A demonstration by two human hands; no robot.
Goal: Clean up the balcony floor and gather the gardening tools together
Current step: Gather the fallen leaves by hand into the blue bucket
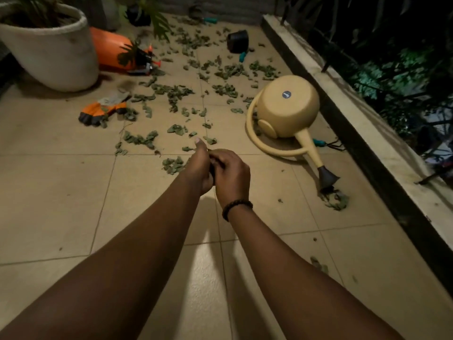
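Your left hand (199,168) and right hand (231,175) clasp together, fingers curled, contents unclear; stepping forward risks scattering leaves (171,92) or tripping on watering can (286,111).

Right hand (231,173) covering left hand's (199,168) fingers, anything held between them hidden, white planter (52,49) cropped at top edge, orange sprayer (111,51) half behind it, far teal tool (210,20) blurred
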